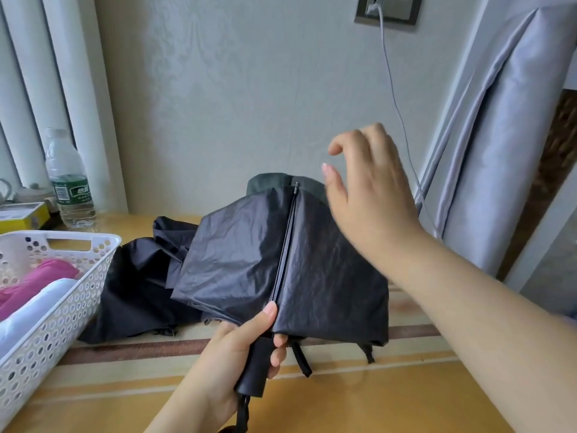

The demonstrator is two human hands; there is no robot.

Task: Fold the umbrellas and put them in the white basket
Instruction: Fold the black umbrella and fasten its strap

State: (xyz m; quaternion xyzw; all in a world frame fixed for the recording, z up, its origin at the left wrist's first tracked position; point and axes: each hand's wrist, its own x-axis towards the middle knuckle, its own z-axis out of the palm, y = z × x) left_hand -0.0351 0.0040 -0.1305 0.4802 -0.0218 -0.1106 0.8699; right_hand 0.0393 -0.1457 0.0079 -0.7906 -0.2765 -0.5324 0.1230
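The black umbrella (265,254) is held above the yellow worktop (359,398), its canopy collapsed but loose, with one rib running up the middle of the fabric. The left hand (237,348) has its grip clamped round the umbrella's black handle, thumb pressed up against the lower hem. The right hand (368,185) hovers over the umbrella's far upper edge with fingers spread and relaxed, holding nothing; whether the palm brushes the cloth is hard to tell from this angle.

Behind and left of the held umbrella, a second dark umbrella (137,285) lies crumpled on the worktop, partly hidden by the raised canopy. Further left of the umbrella stands the white basket (56,320), its perforated wall just beside that crumpled fabric; inside it lie a pink folded umbrella (34,282) and something white (31,310).

Beyond the basket, left of the umbrella, stand a clear water bottle (67,182) and a yellow box (22,215). A grey cable (396,101) hangs down the wall behind the umbrella from a socket (387,7), and a grey curtain (505,135) hangs to its right.
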